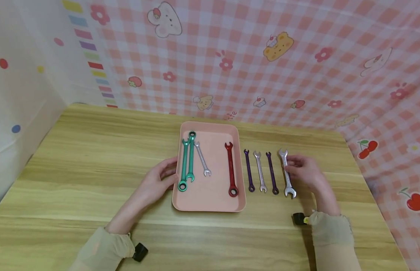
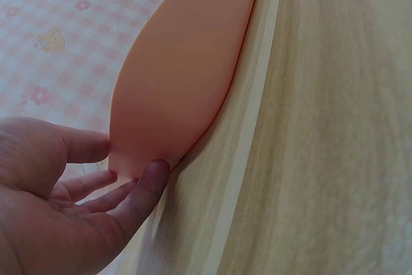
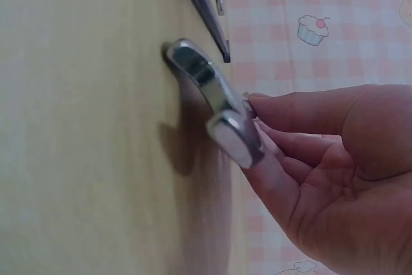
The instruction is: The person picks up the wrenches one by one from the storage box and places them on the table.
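Note:
My right hand (image 1: 308, 172) pinches a large silver open-end wrench (image 1: 288, 182) by its middle, at the right end of a row. In the right wrist view this wrench (image 3: 205, 76) casts a shadow on the wood. Fingertips of my left hand (image 1: 153, 184) touch the outer left wall of a pink tray (image 1: 213, 201); the left wrist view has them spread along that wall. Inside the tray, two green ratchet wrenches (image 1: 184, 162) and a small silver wrench (image 1: 202, 159) lie toward the left. A red ratchet wrench (image 1: 231, 167) lies along its right side.
Between the tray and my right hand, a purple wrench (image 1: 249, 171), a silver wrench (image 1: 260, 172) and another purple wrench (image 1: 272, 174) lie side by side on the wooden table (image 1: 210, 241). A pink checked cloth (image 1: 203, 56) hangs behind the table.

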Demonstrator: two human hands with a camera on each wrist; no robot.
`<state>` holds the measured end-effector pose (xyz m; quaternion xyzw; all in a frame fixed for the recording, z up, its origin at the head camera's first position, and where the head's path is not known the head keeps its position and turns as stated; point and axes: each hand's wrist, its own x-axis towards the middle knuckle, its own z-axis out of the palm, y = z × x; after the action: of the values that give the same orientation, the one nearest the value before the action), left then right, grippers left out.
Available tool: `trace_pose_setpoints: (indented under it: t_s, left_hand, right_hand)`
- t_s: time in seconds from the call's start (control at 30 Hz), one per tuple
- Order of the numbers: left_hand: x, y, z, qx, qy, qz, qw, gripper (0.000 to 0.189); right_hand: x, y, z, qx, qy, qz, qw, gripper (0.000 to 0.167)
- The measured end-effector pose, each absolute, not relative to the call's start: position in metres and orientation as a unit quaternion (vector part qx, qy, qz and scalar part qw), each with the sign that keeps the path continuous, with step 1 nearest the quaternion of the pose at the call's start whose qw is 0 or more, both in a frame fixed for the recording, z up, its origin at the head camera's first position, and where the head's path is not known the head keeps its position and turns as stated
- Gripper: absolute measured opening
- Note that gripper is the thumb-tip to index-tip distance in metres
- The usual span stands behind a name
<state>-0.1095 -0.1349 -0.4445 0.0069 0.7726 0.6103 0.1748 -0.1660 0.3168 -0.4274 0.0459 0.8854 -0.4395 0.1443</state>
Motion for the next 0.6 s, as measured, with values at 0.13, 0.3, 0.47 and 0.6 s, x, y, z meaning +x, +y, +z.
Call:
trace_pose_setpoints:
  t_s: [0.13, 0.3, 0.47, 0.6]
  left_hand:
    - [-0.110, -0.135, -0.444, 0.008, 0.770, 0.613, 0.174, 0.056]
    - [-0.110, -0.135, -0.445, 0.010, 0.769, 0.616, 0.171, 0.056]
    - [-0.111, -0.135, -0.445, 0.010, 0.772, 0.612, 0.170, 0.056]
    - [-0.111, -0.135, -0.445, 0.008, 0.774, 0.609, 0.172, 0.056]
  right_hand:
    - [-0.166, 0.316, -0.428, 0.049, 0.888, -0.429, 0.156, 0.051]
    - [-0.166, 0.313, -0.425, 0.054, 0.895, -0.412, 0.162, 0.052]
    - [-0.165, 0.309, -0.423, 0.053, 0.908, -0.387, 0.154, 0.048]
    - [-0.165, 0.306, -0.423, 0.051, 0.914, -0.373, 0.153, 0.047]
